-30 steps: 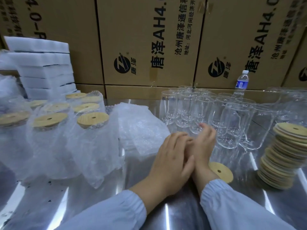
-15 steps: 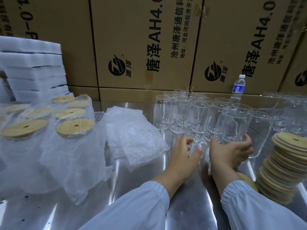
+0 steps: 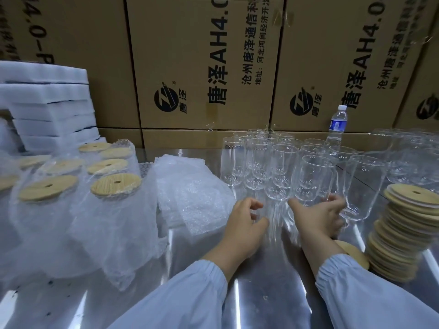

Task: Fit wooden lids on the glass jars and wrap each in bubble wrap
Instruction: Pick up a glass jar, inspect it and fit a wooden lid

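Nearest us, two pale blue sleeves (image 3: 190, 293) reach over a shiny steel surface (image 3: 261, 293). The left hand (image 3: 244, 226) is loosely curled, its grip empty as far as we can see. Just beside it, the right hand (image 3: 318, 219) closes its grip round the base of the nearest glass jar (image 3: 311, 176), probably to draw it out of the cluster. A loose wooden lid (image 3: 354, 255) lies under the right wrist, beside the lid stack (image 3: 403, 233), handy for capping. Left of the hands lie bubble wrap sheets (image 3: 192, 195); further left stand wrapped jars (image 3: 114, 210), lidded and apparently set aside as done. Behind the hands, unlidded jars (image 3: 259, 160) crowd together. Beyond are a water bottle (image 3: 337, 122), foam sheets (image 3: 47, 110) and cartons (image 3: 202, 67).
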